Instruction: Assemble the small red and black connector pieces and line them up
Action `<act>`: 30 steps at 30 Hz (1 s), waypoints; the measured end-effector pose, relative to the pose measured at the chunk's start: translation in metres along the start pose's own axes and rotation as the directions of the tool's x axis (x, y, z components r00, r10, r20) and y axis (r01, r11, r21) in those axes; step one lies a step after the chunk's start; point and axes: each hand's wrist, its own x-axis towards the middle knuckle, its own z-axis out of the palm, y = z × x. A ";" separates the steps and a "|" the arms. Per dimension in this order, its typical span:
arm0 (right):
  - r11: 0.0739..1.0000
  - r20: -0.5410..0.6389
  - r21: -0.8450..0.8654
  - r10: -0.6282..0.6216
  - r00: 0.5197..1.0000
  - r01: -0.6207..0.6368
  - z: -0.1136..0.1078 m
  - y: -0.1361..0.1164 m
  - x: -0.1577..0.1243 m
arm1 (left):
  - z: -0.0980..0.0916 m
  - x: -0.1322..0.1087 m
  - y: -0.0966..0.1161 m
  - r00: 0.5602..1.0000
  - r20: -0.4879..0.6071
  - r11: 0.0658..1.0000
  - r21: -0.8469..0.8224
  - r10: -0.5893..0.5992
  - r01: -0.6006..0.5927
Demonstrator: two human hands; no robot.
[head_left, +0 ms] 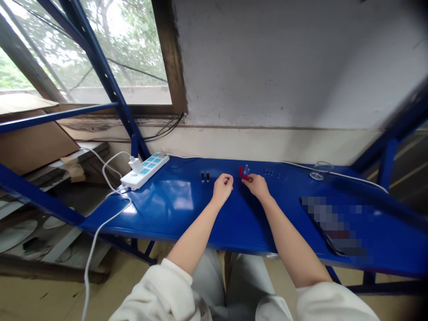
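Note:
My left hand [223, 187] is raised over the blue table with thumb and fingers pinched together. Whatever it may hold is too small to make out. Close by on the right, my right hand [257, 184] pinches a small red piece [245, 177] between thumb and fingertips. Just beyond those fingertips are another red piece [240, 170] and small clear tubes [246, 169]. Two small black cylinders [205, 177] stand upright side by side, left of my left hand. Several tiny clear pieces [268, 172] lie to the right of my right hand.
A white power strip [144, 173] with a plug and cables lies at the table's left end. On the right are a clear glass cup [317, 174] and a dark flat object [323, 225], partly pixelated. A white cable [354, 177] runs along the back edge. Blue metal posts frame both sides.

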 end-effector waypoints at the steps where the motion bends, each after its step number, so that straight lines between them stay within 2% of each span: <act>1: 1.000 -0.006 -0.008 0.001 1.000 -0.001 0.003 -0.001 0.001 | 0.000 0.000 0.000 1.000 0.003 1.000 0.010 0.001 -0.001; 9: 0.999 0.001 -0.046 0.001 1.000 -0.001 0.019 -0.003 0.007 | 0.001 -0.001 0.000 0.999 0.016 0.994 0.101 0.028 -0.029; 16: 0.999 0.023 -0.041 0.021 1.000 -0.020 0.014 -0.002 0.007 | 0.000 -0.003 0.003 0.997 0.017 0.983 0.168 0.071 -0.073; 22: 0.995 0.075 -0.018 0.101 0.992 -0.100 0.007 0.007 0.008 | 0.001 -0.003 0.001 0.997 0.038 0.982 0.173 0.066 -0.072; 30: 0.962 0.015 -0.213 0.175 0.984 -0.168 0.002 0.003 0.002 | 0.002 -0.002 -0.006 0.993 0.060 0.937 0.329 0.105 -0.119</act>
